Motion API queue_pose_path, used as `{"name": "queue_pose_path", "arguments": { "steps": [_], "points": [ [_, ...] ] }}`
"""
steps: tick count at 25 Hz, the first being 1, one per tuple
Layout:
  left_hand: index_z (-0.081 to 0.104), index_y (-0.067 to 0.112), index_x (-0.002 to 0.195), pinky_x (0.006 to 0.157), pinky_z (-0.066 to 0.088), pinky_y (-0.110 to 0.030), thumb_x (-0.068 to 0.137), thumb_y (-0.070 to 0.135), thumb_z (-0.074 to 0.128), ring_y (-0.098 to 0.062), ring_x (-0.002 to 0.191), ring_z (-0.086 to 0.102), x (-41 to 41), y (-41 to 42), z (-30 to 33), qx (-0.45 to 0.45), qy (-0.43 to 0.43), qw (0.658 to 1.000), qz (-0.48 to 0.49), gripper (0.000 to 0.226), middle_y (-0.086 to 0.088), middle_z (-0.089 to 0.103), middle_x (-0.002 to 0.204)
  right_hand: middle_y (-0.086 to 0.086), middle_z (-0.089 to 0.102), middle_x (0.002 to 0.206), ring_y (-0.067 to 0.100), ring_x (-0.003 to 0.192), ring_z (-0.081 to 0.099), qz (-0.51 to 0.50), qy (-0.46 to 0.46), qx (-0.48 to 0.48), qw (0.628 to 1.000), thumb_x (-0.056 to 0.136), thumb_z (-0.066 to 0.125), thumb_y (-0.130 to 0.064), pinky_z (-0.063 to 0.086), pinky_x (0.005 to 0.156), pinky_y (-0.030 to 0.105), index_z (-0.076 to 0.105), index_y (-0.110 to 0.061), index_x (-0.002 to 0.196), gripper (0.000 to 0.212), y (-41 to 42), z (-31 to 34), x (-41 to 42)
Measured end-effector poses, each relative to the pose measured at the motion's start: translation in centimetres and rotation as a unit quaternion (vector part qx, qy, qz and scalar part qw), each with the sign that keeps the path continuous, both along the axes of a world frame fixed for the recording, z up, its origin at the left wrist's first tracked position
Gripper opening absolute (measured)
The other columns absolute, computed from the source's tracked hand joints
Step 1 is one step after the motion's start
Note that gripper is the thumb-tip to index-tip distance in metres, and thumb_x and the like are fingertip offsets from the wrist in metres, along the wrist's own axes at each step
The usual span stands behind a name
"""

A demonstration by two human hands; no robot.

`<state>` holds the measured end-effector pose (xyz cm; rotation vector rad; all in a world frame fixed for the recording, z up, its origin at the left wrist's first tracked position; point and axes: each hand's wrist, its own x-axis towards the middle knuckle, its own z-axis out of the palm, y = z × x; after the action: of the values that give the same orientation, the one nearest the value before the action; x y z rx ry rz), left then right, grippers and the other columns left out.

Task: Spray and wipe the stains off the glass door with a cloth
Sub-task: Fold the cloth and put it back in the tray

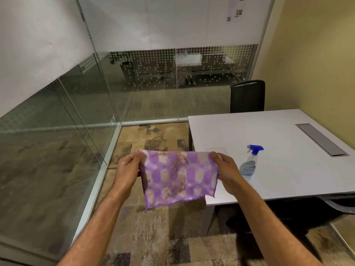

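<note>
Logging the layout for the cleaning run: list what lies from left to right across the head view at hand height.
Glass door → left hand → purple cloth held spread between both hands → right hand → spray bottle standing on the white table.

white table [278, 143] with grey cable hatch [321, 139], black chair [247, 96] behind, patterned carpet [153, 237]

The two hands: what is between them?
In the head view, the cloth stretches between the left hand and the right hand.
</note>
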<state>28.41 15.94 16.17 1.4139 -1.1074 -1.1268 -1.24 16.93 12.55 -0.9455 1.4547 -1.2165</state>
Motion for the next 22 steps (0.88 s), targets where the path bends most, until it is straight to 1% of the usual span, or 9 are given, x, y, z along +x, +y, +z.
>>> {"name": "queue_pose_path", "arguments": {
  "steps": [3, 5, 6, 8, 10, 13, 16, 18, 22],
  "points": [
    [0.080, 0.026, 0.101, 0.065, 0.060, -0.026, 0.102, -0.001, 0.046, -0.012, 0.074, 0.075, -1.2, 0.7, 0.2, -0.001, -0.040, 0.996, -0.077, 0.043, 0.000, 0.082, 0.094, 0.007, 0.077, 0.089, 0.025, 0.084, 0.075, -0.039, -0.031, -0.015, 0.999, 0.101, 0.059, -0.041, 0.063, 0.081, 0.045, 0.072, -0.017, 0.096, 0.028, 0.1, 0.4, 1.1],
    [0.076, 0.021, 0.118, 0.069, 0.062, -0.022, 0.101, -0.010, 0.041, -0.014, 0.084, 0.077, -2.5, 1.1, 0.1, -0.025, -0.070, 0.992, -0.107, 0.050, -0.004, 0.081, 0.106, 0.005, 0.076, 0.082, 0.023, 0.081, 0.072, -0.052, -0.035, -0.042, 0.997, 0.101, 0.062, -0.033, 0.062, 0.081, 0.051, 0.074, -0.018, 0.088, 0.024, 0.2, 0.9, 2.6],
    [0.074, 0.014, 0.124, 0.073, 0.063, -0.025, 0.102, -0.011, 0.041, -0.019, 0.089, 0.077, -3.3, 1.3, 0.1, -0.041, -0.085, 0.989, -0.115, 0.048, -0.010, 0.078, 0.113, 0.001, 0.076, 0.079, 0.019, 0.079, 0.071, -0.053, -0.023, -0.058, 0.997, 0.100, 0.062, -0.031, 0.061, 0.077, 0.048, 0.076, -0.021, 0.084, 0.024, 0.4, 1.2, 3.5],
    [0.072, 0.004, 0.126, 0.085, 0.065, -0.034, 0.102, -0.013, 0.041, -0.028, 0.097, 0.075, -4.9, 1.6, -0.1, -0.086, -0.133, 0.978, -0.135, 0.043, -0.016, 0.073, 0.120, -0.013, 0.076, 0.076, 0.002, 0.073, 0.070, -0.032, 0.031, -0.091, 0.995, 0.099, 0.061, -0.033, 0.056, 0.067, 0.025, 0.076, -0.038, 0.079, 0.025, 0.8, 2.1, 5.6],
    [0.074, 0.007, 0.124, 0.093, 0.061, -0.034, 0.100, -0.011, 0.044, -0.022, 0.103, 0.073, -6.2, 2.3, 0.2, -0.137, -0.195, 0.960, -0.148, 0.042, -0.008, 0.075, 0.118, -0.023, 0.076, 0.085, -0.008, 0.078, 0.069, 0.031, 0.075, -0.104, 0.991, 0.091, 0.064, -0.042, 0.050, 0.063, 0.008, 0.072, -0.051, 0.086, 0.013, 1.3, 2.4, 7.3],
    [0.071, 0.032, 0.114, 0.093, 0.060, -0.025, 0.089, 0.005, 0.046, -0.003, 0.104, 0.073, -6.8, 3.4, 1.0, -0.138, -0.178, 0.958, -0.176, 0.044, 0.017, 0.078, 0.107, -0.024, 0.073, 0.108, -0.008, 0.100, 0.067, 0.115, 0.109, -0.109, 0.981, 0.078, 0.075, -0.045, 0.052, 0.076, 0.007, 0.063, -0.050, 0.118, 0.042, 1.9, 2.0, 7.9],
    [0.062, 0.038, 0.106, 0.091, 0.061, -0.024, 0.086, 0.006, 0.042, -0.005, 0.110, 0.073, -6.6, 3.7, 0.8, -0.119, -0.118, 0.964, -0.207, 0.043, 0.016, 0.076, 0.111, -0.029, 0.071, 0.100, -0.009, 0.095, 0.066, 0.092, 0.137, -0.136, 0.977, 0.086, 0.074, -0.022, 0.050, 0.074, 0.007, 0.065, -0.046, 0.107, 0.032, 1.8, 2.1, 7.2],
    [0.062, 0.037, 0.108, 0.092, 0.061, -0.027, 0.093, -0.004, 0.045, -0.011, 0.108, 0.075, -6.4, 3.7, 0.4, -0.123, -0.064, 0.977, -0.159, 0.047, 0.009, 0.077, 0.110, -0.026, 0.072, 0.089, -0.006, 0.091, 0.068, 0.056, 0.119, -0.146, 0.981, 0.093, 0.066, -0.008, 0.051, 0.071, 0.008, 0.067, -0.044, 0.096, 0.035, 1.4, 2.4, 6.4],
    [0.055, 0.037, 0.122, 0.101, 0.056, -0.039, 0.091, -0.007, 0.065, -0.012, 0.119, 0.063, -5.8, 3.2, -0.9, -0.100, -0.078, 0.992, -0.013, 0.054, 0.009, 0.066, 0.119, -0.006, 0.076, 0.097, 0.013, 0.098, 0.071, 0.053, 0.018, -0.118, 0.991, 0.094, 0.060, 0.002, 0.054, 0.073, 0.018, 0.074, -0.018, 0.111, 0.030, 1.0, 3.2, 4.9]
  ]
}}
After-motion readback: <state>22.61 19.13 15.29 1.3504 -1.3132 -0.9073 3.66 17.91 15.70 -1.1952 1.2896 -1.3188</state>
